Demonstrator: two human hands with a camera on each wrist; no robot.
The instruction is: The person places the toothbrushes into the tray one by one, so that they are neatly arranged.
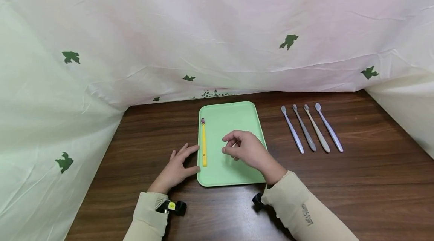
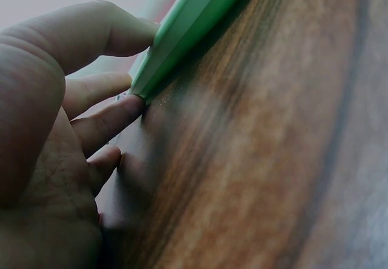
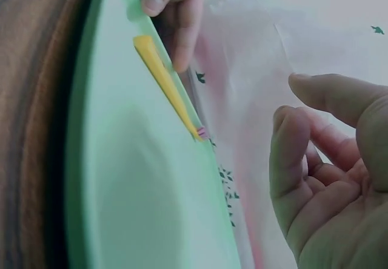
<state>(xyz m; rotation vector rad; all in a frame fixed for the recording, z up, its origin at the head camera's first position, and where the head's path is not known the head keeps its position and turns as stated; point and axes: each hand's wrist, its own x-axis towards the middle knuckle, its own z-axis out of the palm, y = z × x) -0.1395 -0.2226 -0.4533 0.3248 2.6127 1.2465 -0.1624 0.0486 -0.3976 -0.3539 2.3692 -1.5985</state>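
A light green tray [image 1: 230, 116] lies on the wooden table, with a yellow toothbrush [image 1: 204, 145] along its left side, bristle head toward the back. My left hand [image 1: 174, 173] touches the tray's left edge with its thumb and fingertips. In the left wrist view, thumb and fingers [image 2: 109, 120] meet the green rim [image 2: 182, 29]. Over the middle of the tray hovers my right hand [image 1: 247, 148], fingers loosely bent and holding nothing. The right wrist view shows a gap between that hand's thumb and forefinger, the yellow toothbrush [image 3: 160, 75] lying apart from it.
Right of the tray, several toothbrushes lie side by side on the table: a lavender one [image 1: 292, 129], a grey one [image 1: 304, 128], a beige one [image 1: 317, 128] and another lavender one [image 1: 329, 128]. A pale curtain [image 1: 217, 37] with green leaf prints hangs behind the table.
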